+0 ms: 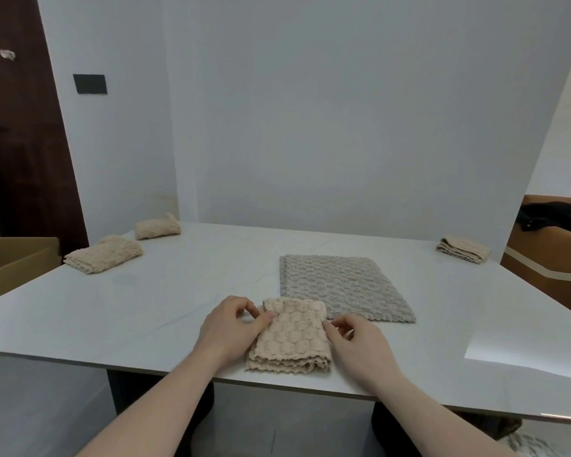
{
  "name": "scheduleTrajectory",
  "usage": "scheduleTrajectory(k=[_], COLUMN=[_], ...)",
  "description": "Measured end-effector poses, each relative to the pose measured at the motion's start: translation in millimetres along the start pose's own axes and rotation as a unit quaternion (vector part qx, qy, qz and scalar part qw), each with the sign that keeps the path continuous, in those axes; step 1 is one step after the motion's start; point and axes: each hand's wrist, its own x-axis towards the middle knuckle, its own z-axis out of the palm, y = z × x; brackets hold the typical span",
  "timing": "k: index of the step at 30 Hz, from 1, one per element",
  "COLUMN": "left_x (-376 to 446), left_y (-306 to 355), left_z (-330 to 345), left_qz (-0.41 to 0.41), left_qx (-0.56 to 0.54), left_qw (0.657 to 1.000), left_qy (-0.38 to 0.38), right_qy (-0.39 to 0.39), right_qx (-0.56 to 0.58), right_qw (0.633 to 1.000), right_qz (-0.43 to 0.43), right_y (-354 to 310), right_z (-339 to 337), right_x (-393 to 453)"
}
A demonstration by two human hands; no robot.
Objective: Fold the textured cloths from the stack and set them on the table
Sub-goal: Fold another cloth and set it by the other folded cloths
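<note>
The folded beige cloth (290, 338) lies at the counter's (165, 291) near edge. The left hand (231, 328) pinches its far-left corner; the right hand (356, 341), fingers curled, touches its right edge. Square the 4 layers, press flat, then lift from both sides.

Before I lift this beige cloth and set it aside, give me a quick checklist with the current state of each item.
1. Folded beige cloth lies flat on the table with its layers stacked: ok.
2. Left hand holds the cloth's left edge: ok.
3. Right hand has a grip on the right edge: cannot tell, fingers only near it.
4. Cloth is well back from the table's near edge: not ok, it sits close to it.
5. Bare table to set it on: ok, open surface left of centre.
6. Grey cloth stack lies undisturbed: ok.
</note>
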Motion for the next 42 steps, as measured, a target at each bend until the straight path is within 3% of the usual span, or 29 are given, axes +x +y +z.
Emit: scheduleTrajectory(k=[10,20,27,32,37,42], left_x=[1.9,3.4,0.6,-2.6,-0.2,4.1], left_y=[-3.4,-0.5,-1.8,9.9,20.3,52.5], left_z=[0.9,4.0,1.6,-3.3,-10.7,-25.4], left_qz=[0.003,-0.015,0.025,0.005,-0.030,-0.131], left_qx=[-0.029,0.142,0.096,-0.026,-0.043,-0.064], left_qw=[0.999,0.990,0.994,0.997,0.993,0.982], left_qy=[0.026,-0.011,-0.049,-0.066,-0.102,-0.117], right_qy=[-0.020,-0.039,-0.071,-0.107,-0.116,-0.224], right_qx=[-0.023,-0.022,-0.050,-0.087,-0.048,0.043], right_qw=[0.999,0.999,0.995,0.989,0.992,0.957], right_qz=[-0.014,-0.029,-0.054,-0.060,-0.004,0.177], right_y=[-0.7,2.6,6.8,6.4,3.0,-34.5], right_z=[-1.0,-2.3,1.2,4.4,1.4,-22.5], right_x=[-0.3,2.4,4.1,5.4,6.1,15.6])
